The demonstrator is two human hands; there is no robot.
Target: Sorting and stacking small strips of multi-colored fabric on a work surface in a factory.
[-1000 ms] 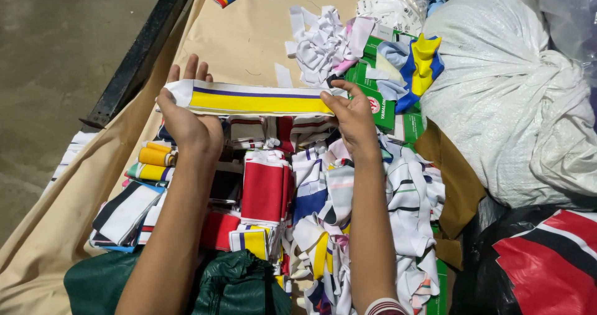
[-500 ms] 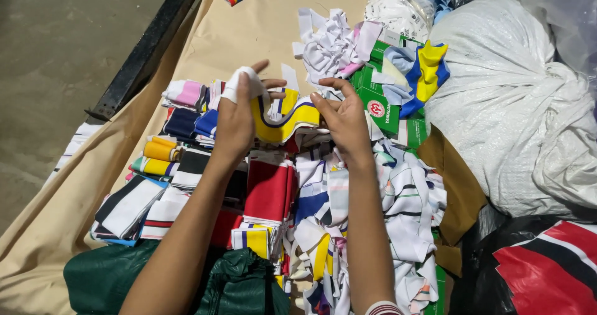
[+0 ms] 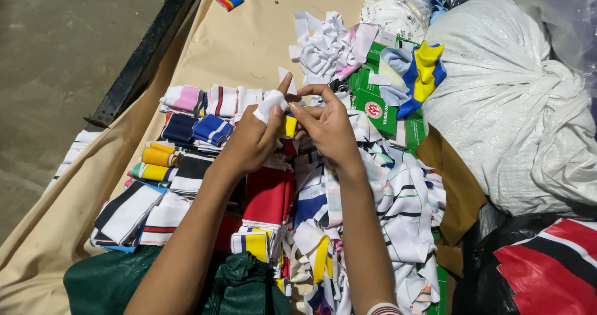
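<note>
Change: a second ago the white-and-yellow striped knit strip [image 3: 278,111] was stretched flat between both hands; now it is doubled up into a small bundle, so the folding looks nearly finished.
Left hand: the left hand [image 3: 252,142] is closed around the bundle, thumb pressing its white end, index finger pointing up.
Right hand: the right hand [image 3: 326,128] pinches the bundle's right edge, where a bit of yellow shows, with thumb and curled fingers.
Strip's place: held just above the sorted goods, between the two hands, touching both.
Folded stacks: rolled and folded pieces [image 3: 205,119] in pink, navy, blue and yellow lie in rows just left of the hands on the tan cloth [image 3: 249,35].
Loose heap: unfolded striped strips [image 3: 398,209] lie tangled under and right of the right forearm.
Red piece: a folded red piece [image 3: 268,194] lies directly below the hands.
Farther off: white scraps [image 3: 326,47] and green cartons [image 3: 379,106] sit just beyond the hands; a large white sack [image 3: 516,103] lies to the right.
In the way: the stacks are packed tight, leaving little bare cloth near the hands; a dark green bag [image 3: 155,281] crowds the near edge.
</note>
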